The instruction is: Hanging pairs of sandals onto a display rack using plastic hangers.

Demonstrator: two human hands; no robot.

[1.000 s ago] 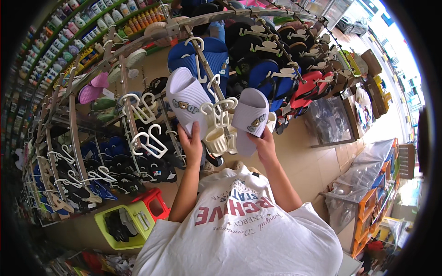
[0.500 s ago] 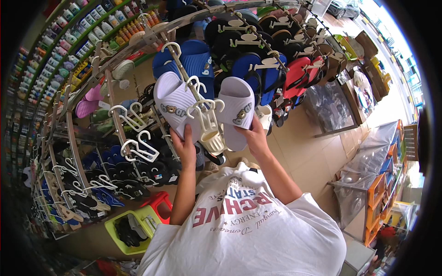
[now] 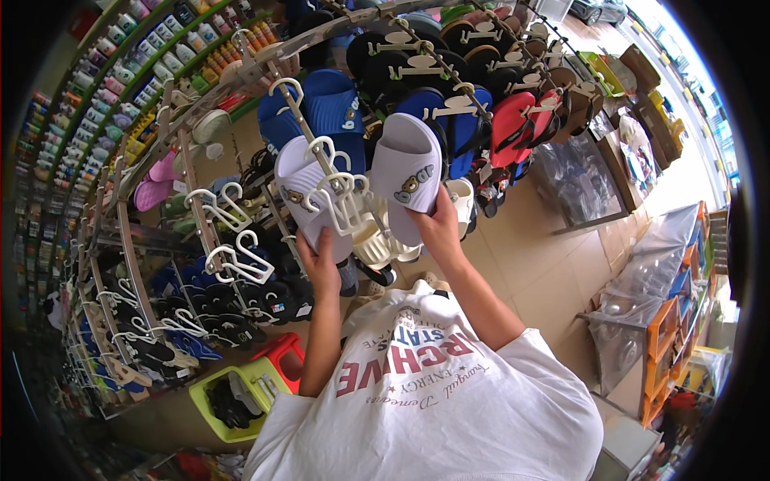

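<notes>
My left hand [image 3: 322, 263] is closed on the heel end of a pale lavender slide sandal [image 3: 301, 178], its thumb lying on top. The matching lavender slide [image 3: 405, 160], with a bear decoration on its strap, is gripped at its heel by my right hand [image 3: 439, 228]. Between the two slides, white plastic hooked hangers [image 3: 346, 210] sit on a metal display arm [image 3: 303, 124]. The slides flank this arm; whether either hooks onto a hanger cannot be made out. Just below hang cream-white sandals [image 3: 370, 247], partly hidden. Blue slides [image 3: 332, 100] hang farther back on the same arm.
Black, blue and red flip-flops [image 3: 513, 124] hang on arms beyond my right hand. Bare hangers [image 3: 239, 260] project at the left. A yellow-green bin [image 3: 210, 421] and a red stool [image 3: 287, 353] stand low left. Plastic-covered shelves [image 3: 622, 341] are at the right.
The two lavender slides have come slightly closer together. The right one has moved left and up, and its strap faces me more; the left one has shifted a little right and down.
</notes>
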